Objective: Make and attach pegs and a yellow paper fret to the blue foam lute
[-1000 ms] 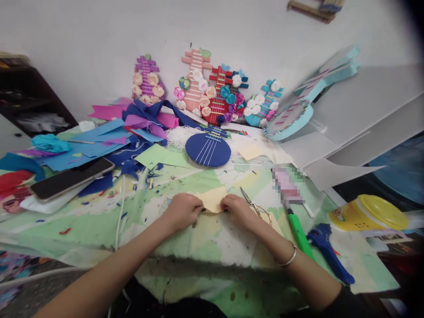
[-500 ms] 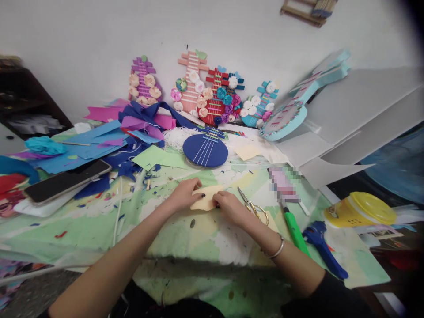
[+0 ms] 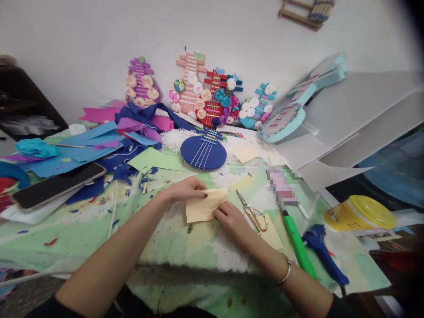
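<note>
Paper (image 3: 200, 210) is showing more face than before. Left hand (image 3: 188, 189) is pinching its top, right hand (image 3: 233, 223) gripping its edge.

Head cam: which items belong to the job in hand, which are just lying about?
In the job:
- pale yellow paper, held by left hand and right hand
- scissors, probably; within easy reach

Lying about, seemingly:
- phone
- blue glue gun
- green-handled tool
- yellow tub

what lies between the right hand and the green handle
In the head view, gold-handled scissors and a piece of cream paper lie between the right hand and the green handle.
</note>
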Available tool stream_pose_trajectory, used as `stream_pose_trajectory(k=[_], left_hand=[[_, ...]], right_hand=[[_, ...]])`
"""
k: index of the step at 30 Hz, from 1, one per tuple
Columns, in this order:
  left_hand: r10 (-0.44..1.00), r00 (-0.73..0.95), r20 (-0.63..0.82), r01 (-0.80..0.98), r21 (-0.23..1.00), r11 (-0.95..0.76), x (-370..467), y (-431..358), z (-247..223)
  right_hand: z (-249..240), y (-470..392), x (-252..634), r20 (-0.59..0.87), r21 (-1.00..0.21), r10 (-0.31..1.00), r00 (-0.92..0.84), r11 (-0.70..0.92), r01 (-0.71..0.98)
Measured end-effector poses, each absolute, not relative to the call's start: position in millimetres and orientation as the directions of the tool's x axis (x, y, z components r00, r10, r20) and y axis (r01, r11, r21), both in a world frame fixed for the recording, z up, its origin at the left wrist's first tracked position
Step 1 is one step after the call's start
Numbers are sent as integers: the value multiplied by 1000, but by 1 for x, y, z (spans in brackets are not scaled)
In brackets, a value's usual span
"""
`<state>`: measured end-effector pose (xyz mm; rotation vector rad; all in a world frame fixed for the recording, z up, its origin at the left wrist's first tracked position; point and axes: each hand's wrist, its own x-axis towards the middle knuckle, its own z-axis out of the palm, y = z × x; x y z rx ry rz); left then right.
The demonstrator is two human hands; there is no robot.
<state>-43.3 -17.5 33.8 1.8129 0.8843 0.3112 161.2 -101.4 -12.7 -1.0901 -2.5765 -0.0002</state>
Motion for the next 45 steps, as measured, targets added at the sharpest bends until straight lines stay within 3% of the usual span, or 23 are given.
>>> stream_pose_trajectory(k=[4,8,11,13,15,17,21,24,28,31,36,38,41,45], left_hand=[[732,657,-179,369,924,-105,-42,-18,28],[826,548,-133,468,867,-171,-35,-19,17],[900,436,16,541,794,-277,-29,-20,11],[902,423,87,529,784,-324,-28,-20,10],[877,473,86,477,812,-337,-29,-20,12],[854,516,65,435,839,-327,-31,-21,16],[855,518,-18,322,930,-176,-39,-24,19],[861,497,-109,88,993,75,-49,-29,13],[830,526,-183,-6,976,219,-56,-37,3],[830,508,-231,5,964,265,-53,-42,3],[907,401,-131,80,991,108,-45,-45,6],[935,353,-34,190,981,-37,-43,-45,5],[942,311,125,385,889,-246,-37,-47,2],[913,341,225,505,775,-380,-31,-48,-2]], right_hand=[[-13,-102,161,304,-180,710,-635,697,694],[-12,-102,161,279,-222,729,-626,683,696],[-6,-97,163,295,-381,782,-549,623,683],[2,-88,167,352,-500,844,-404,534,682],[10,-76,170,380,-587,888,-259,448,675],[14,-63,173,292,-703,925,-243,380,602],[6,-46,170,26,-811,938,-346,222,541],[-5,-44,165,-18,-824,972,-235,119,554],[-9,-48,158,-75,-927,993,-91,-36,373],[-1,-51,155,-174,-977,979,-106,-158,146],[7,-54,155,-196,-972,959,-203,-217,-87],[4,-54,153,-177,-982,966,-190,-186,-31],[-2,-58,148,-26,-972,996,-89,-5,234],[1,-66,137,279,-789,954,-110,293,540]])
